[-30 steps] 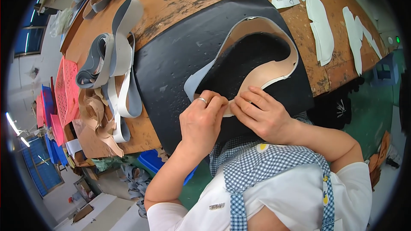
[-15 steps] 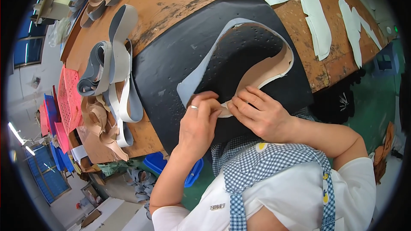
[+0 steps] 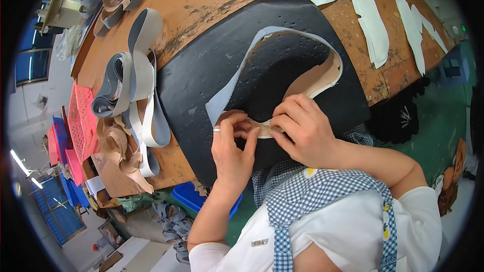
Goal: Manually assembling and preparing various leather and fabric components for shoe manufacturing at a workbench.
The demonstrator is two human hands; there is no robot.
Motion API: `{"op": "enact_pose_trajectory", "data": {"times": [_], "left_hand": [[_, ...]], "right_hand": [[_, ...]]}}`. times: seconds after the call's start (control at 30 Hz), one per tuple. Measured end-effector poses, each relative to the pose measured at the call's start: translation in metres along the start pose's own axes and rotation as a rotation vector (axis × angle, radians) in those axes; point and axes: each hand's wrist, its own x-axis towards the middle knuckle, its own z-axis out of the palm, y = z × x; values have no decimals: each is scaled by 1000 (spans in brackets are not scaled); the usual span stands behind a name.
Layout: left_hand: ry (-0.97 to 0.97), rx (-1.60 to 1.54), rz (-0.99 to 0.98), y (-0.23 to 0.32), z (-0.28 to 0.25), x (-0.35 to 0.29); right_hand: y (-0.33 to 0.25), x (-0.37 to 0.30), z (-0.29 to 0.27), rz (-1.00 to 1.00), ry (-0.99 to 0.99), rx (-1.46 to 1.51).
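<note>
A long curved strip (image 3: 316,78), grey-blue on one face and tan on the other, stands in a loop on a black mat (image 3: 191,85). Its near edge is pinched in my left hand (image 3: 233,146), which wears a ring. A short way to the right, my right hand (image 3: 307,133) grips the same strip with thumb and fingers. Between the two hands a short pale stretch of the edge shows. My fingers hide the parts they press.
More grey and tan strips (image 3: 143,60) lie heaped at the table's left. White card patterns (image 3: 370,25) lie at the right on the worn wooden table (image 3: 206,20). Pink baskets (image 3: 82,116) stand beyond the left edge; a blue bin (image 3: 189,196) sits below the near edge.
My left thumb has moved apart from its fingers, and more of the strip's edge shows between my hands. My right hand has risen slightly with its fingers more curled. The loop has shifted a little.
</note>
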Motion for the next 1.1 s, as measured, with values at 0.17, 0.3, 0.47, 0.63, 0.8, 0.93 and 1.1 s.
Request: {"op": "enact_pose_trajectory", "data": {"times": [0.17,0.3,0.47,0.63,0.8,0.93,1.1], "left_hand": [[129,-6,43,-6,8,-8],[151,-10,36,-7,9,-11],[149,4,5,-7,8,-12],[104,39,108,-12,10,-16],[77,156,345,-15,9,-18],[43,215,404,-16,6,-17],[6,238,396,-13,4,-16]], "right_hand": [[-4,5,11,40,63,-60],[-8,6,14,66,59,-101],[-13,9,21,56,51,-132],[-18,11,25,96,37,-238],[-11,-1,21,102,64,-149],[-9,-9,5,80,103,-130],[1,-19,-6,-70,56,-194]]}}
